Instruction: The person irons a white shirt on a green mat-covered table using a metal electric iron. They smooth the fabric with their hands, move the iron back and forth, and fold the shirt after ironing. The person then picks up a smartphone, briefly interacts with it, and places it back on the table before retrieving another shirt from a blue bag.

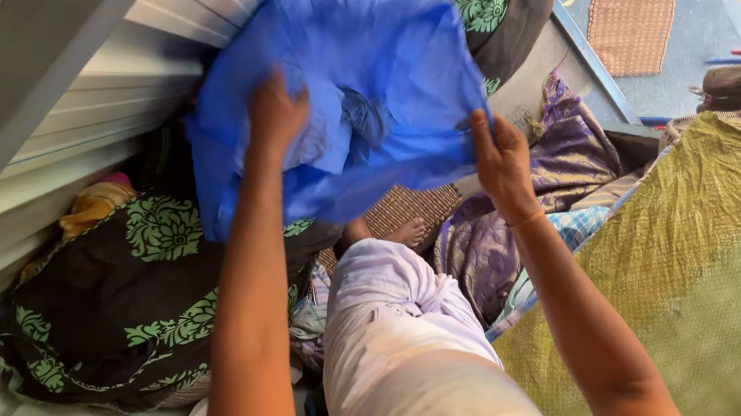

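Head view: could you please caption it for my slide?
Left hand and right hand hold up a blue cloth above patterned fabrics.

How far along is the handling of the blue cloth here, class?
Done: nothing looks folded; no neat stack shows. In hand: the left hand and right hand hold the blue cloth up, crumpled. Left: the black green-patterned cloth and purple cloth lie loose.
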